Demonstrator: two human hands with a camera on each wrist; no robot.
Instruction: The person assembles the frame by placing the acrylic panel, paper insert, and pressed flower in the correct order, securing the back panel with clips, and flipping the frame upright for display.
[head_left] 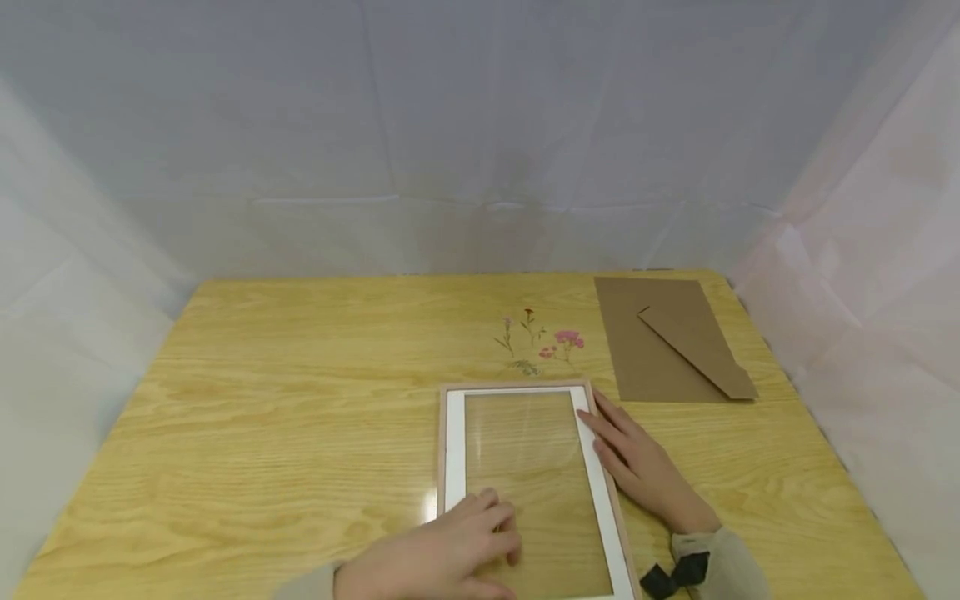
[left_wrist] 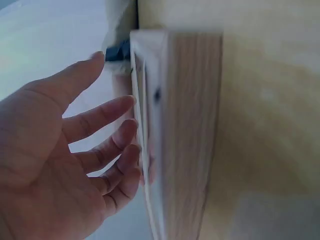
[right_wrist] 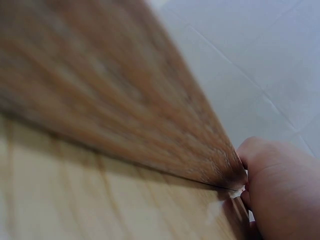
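Observation:
A picture frame point(head_left: 441, 450) lies on the table, with a pale wooden rim, a white mat point(head_left: 456, 450) and a clear pane point(head_left: 525, 467). Over its lower left part is my left hand point(head_left: 450, 546), fingers loosely bent and holding nothing. In the left wrist view its fingertips point(left_wrist: 129, 127) are close to the mat, beside the frame's thick wooden side point(left_wrist: 192, 135). My right hand point(head_left: 645, 467) rests along the frame's upper right edge, with some fingertips on the mat and others at the outer side. The right wrist view has that hand point(right_wrist: 285, 190) at the far end of the wooden side point(right_wrist: 115, 100).
Beyond the frame lie several small pressed flowers, among them a pink cluster point(head_left: 568, 338), a red bloom point(head_left: 529, 312) and a green sprig point(head_left: 527, 367). A brown backing board point(head_left: 633, 367) with a stand leg point(head_left: 693, 350) lies at the back right. White sheeting point(head_left: 480, 125) surrounds the wooden table point(head_left: 262, 417).

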